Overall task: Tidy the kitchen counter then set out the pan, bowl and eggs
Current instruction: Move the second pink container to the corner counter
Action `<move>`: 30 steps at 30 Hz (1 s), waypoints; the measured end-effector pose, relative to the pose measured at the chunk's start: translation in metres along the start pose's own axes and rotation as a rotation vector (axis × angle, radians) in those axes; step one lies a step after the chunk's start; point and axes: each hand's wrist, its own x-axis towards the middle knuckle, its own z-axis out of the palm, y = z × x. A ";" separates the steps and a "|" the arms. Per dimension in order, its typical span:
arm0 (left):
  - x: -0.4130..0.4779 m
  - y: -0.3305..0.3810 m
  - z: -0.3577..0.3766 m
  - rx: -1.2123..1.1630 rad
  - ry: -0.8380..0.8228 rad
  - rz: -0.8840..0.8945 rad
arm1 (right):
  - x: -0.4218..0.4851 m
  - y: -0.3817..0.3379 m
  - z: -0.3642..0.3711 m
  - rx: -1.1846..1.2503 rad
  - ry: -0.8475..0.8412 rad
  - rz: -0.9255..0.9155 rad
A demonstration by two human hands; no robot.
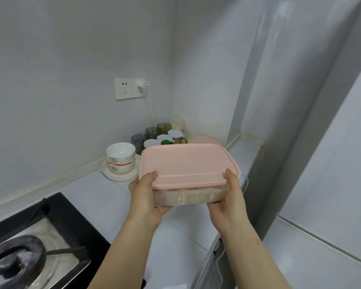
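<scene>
A clear plastic container with a pink lid (186, 161) hangs in the air above the white counter (104, 197). My left hand (146, 195) grips its near left corner, thumb on the lid and fingers underneath. My right hand (227, 197) grips its near right corner the same way. Pale contents show through the container's front wall. Stacked white bowls (121, 157) stand on a white plate (117, 174) at the back of the counter, left of the container.
Several jars and tinted glasses (161, 134) cluster in the back corner, with another pink lid (206, 140) behind the container. A black gas stove (50, 232) with a burner fills the lower left. A wall socket (130, 88) holds a charger. A grey pillar (290, 142) borders the counter's right.
</scene>
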 end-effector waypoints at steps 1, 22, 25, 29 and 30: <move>0.009 0.000 0.012 -0.001 -0.007 0.005 | 0.012 -0.005 0.002 0.038 0.020 0.005; 0.197 -0.047 0.191 0.229 0.083 0.008 | 0.288 -0.124 0.012 -0.323 -0.005 0.341; 0.213 -0.043 0.198 0.232 0.103 -0.077 | 0.316 -0.130 0.010 -0.391 -0.052 0.423; 0.230 -0.037 0.215 0.218 0.175 -0.071 | 0.350 -0.127 0.008 -0.402 -0.078 0.395; 0.236 -0.037 0.220 0.217 0.186 -0.063 | 0.358 -0.123 0.006 -0.416 -0.052 0.360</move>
